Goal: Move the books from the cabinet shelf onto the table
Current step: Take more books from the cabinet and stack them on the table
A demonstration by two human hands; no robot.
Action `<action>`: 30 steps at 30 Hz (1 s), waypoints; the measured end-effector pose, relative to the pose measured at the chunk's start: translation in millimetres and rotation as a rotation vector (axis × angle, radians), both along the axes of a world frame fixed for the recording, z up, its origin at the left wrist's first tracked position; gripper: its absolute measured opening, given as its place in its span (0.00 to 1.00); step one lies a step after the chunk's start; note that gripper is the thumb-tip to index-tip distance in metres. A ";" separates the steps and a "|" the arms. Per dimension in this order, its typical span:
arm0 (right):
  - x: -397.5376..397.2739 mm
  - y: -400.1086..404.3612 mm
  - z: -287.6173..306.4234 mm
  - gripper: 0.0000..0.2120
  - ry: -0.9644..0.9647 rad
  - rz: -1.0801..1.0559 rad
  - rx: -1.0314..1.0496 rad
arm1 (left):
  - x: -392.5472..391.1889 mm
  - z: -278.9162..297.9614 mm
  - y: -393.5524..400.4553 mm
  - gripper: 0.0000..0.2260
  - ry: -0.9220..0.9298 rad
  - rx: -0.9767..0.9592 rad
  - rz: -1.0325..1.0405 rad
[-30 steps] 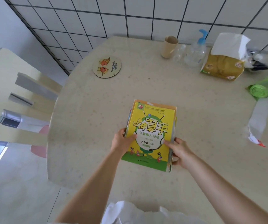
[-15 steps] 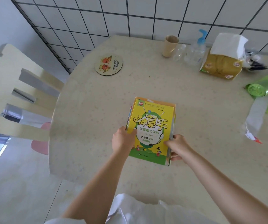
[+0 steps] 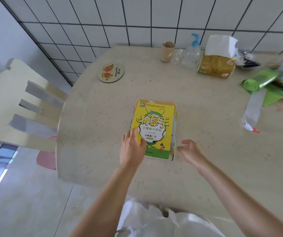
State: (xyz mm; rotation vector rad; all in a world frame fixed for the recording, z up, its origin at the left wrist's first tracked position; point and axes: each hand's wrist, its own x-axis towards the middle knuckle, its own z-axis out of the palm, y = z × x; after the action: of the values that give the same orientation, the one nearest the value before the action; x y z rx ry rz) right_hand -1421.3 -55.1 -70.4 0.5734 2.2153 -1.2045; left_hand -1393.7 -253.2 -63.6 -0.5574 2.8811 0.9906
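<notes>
We have the table (image 3: 197, 168) with bare room around the middle; clutter sits from 12 to 3 o'clock. The books (image 3: 154, 129) lie stacked at centre, edges uneven, so a nudge could slide them. Our left hand (image 3: 133, 149) rests fingers on the cover; our right hand (image 3: 188, 151) hangs loose, just beside at 3 o'clock.

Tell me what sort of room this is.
Probably a home dining corner or kitchen: a tiled wall, a pale table with a chair, a tissue pack and a cup.
</notes>
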 end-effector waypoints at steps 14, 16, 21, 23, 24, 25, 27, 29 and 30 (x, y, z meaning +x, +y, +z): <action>86.8 49.7 14.8 0.14 0.288 -0.245 0.140 | 15.5 -5.9 67.2 0.13 -0.018 0.175 -0.380; 97.9 48.6 13.3 0.14 0.287 -0.288 0.166 | 15.1 -8.4 68.3 0.12 -0.019 0.178 -0.419; 134.6 35.1 13.4 0.13 0.253 -0.503 0.171 | 21.4 -8.8 72.4 0.13 -0.012 0.181 -0.643; 156.7 27.0 11.3 0.13 0.252 -0.599 0.175 | 26.9 -11.5 74.5 0.12 -0.023 0.196 -0.719; 170.1 23.4 9.4 0.13 0.246 -0.655 0.178 | 30.4 -14.1 77.0 0.12 -0.023 0.205 -0.757; 182.0 20.6 7.8 0.13 0.239 -0.700 0.179 | 34.3 -16.7 79.5 0.11 -0.026 0.214 -0.786; 212.6 16.4 5.5 0.12 0.221 -0.810 0.194 | 47.8 -21.1 89.8 0.11 -0.051 0.229 -0.875; 242.0 12.4 4.1 0.12 0.196 -0.906 0.215 | 62.2 -24.4 100.3 0.11 -0.080 0.225 -0.953; 258.4 10.2 4.7 0.12 0.184 -0.957 0.232 | 71.5 -25.4 107.1 0.11 -0.099 0.227 -1.003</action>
State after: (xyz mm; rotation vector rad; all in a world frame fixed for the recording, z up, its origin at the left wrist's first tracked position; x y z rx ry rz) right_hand -1162.9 -44.9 -65.6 1.8174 2.2850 -1.4585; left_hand -1322.2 -146.1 -89.0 0.7589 2.3564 0.9863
